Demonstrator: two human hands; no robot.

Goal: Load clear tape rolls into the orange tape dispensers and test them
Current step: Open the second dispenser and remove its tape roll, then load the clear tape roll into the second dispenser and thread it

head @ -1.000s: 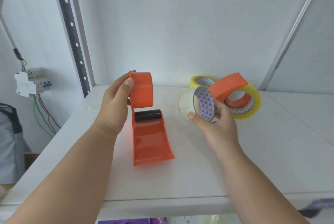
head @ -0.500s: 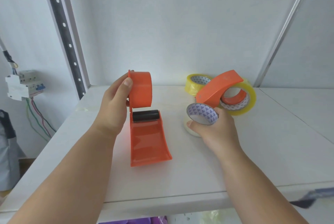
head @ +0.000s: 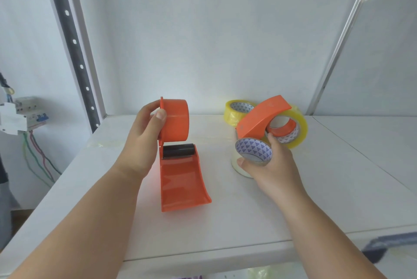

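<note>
My left hand (head: 144, 141) grips the round hub of an orange tape dispenser (head: 180, 166), whose black roller and curved handle point toward me on the white table (head: 225, 222). My right hand (head: 268, 166) holds a clear tape roll (head: 252, 151) flat, its patterned core facing up, just above the table. Behind it a second orange dispenser (head: 259, 118) leans on a yellowish tape roll (head: 297, 130), its hub inside that roll. Another yellowish roll (head: 237, 110) lies at the back.
A white wall stands close behind the table. A perforated metal post (head: 74, 46) rises at the back left, with an electrical breaker and wires (head: 20, 116) beside it. A slanted metal strut (head: 338, 42) is at the back right.
My right hand has tipped the clear roll from upright to flat and lowered it toward the table. My left hand still holds the dispenser in the same place.
</note>
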